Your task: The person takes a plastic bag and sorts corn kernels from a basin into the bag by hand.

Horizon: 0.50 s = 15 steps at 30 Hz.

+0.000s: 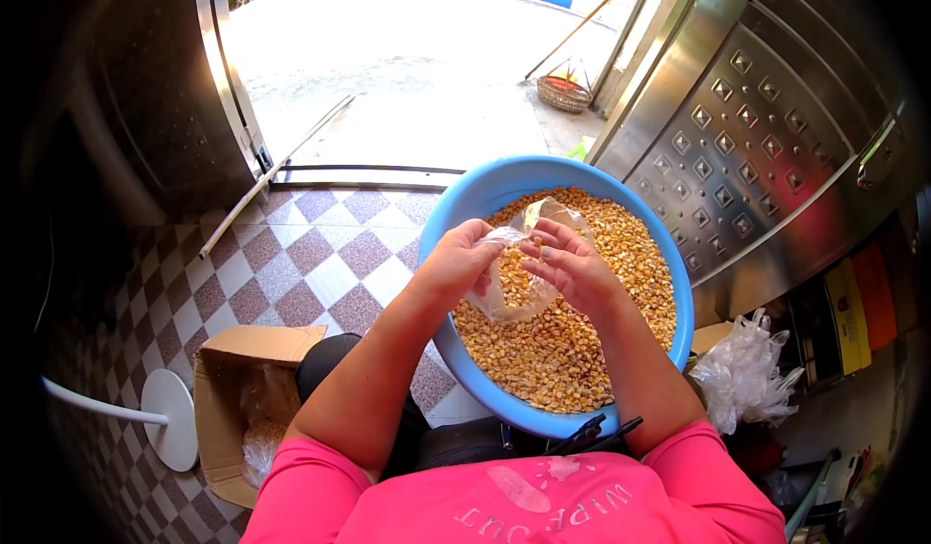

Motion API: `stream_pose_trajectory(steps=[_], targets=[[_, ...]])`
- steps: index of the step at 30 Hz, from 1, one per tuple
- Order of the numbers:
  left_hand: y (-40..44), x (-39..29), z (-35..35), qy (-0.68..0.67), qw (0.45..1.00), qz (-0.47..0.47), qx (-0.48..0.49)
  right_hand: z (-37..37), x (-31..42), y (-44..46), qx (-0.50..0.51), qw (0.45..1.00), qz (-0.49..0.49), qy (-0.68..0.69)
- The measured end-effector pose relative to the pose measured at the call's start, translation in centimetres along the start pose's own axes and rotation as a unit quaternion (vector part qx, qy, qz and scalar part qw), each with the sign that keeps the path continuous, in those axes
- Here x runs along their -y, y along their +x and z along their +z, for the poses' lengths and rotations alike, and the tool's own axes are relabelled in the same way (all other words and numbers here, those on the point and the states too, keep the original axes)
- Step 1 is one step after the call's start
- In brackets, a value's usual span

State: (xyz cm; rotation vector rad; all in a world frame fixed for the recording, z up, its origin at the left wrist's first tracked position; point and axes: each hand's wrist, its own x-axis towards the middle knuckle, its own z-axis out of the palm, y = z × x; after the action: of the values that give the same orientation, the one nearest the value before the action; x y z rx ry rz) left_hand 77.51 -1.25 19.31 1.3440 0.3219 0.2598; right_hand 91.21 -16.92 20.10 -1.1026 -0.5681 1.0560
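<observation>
Yellow corn kernels (pixel 543 368) fill much of a round blue basin (pixel 463 358) in front of me. Over the kernels hangs a clear plastic bag (pixel 517 297). Its rim is pinched between the fingers of my left hand (pixel 462 261), on the bag's left side. My right hand (pixel 572 265) is at the bag's right side, palm up, fingers spread and slightly curled, with what looks like a kernel or two near the fingertips. The bag looks thin and partly opened, and kernels show through it.
A cardboard box (pixel 218 389) with plastic bags inside and a white round stand base (pixel 173 418) are at left. Bundled clear bags (pixel 742 369) lie at right. Beyond the doorway sill (pixel 369 177) is a wicker basket (pixel 562 94). A pale pole (pixel 276 169) crosses the sill.
</observation>
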Motion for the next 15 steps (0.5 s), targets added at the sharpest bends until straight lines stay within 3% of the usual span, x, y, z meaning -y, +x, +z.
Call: stream_pose_trajectory(steps=[7,13,15], targets=[[-0.2,-0.3,0.0,0.005,1.000,-0.004,0.009,0.0,0.2,-0.1,-0.014,0.998,-0.019,-0.058],[-0.2,-0.2,0.0,0.002,1.000,-0.003,0.008,-0.2,-0.4,0.0,-0.010,0.978,-0.038,-0.204],[-0.2,-0.2,-0.1,0.001,1.000,-0.003,0.009,-0.6,-1.1,0.3,-0.040,0.938,-0.062,-0.339]])
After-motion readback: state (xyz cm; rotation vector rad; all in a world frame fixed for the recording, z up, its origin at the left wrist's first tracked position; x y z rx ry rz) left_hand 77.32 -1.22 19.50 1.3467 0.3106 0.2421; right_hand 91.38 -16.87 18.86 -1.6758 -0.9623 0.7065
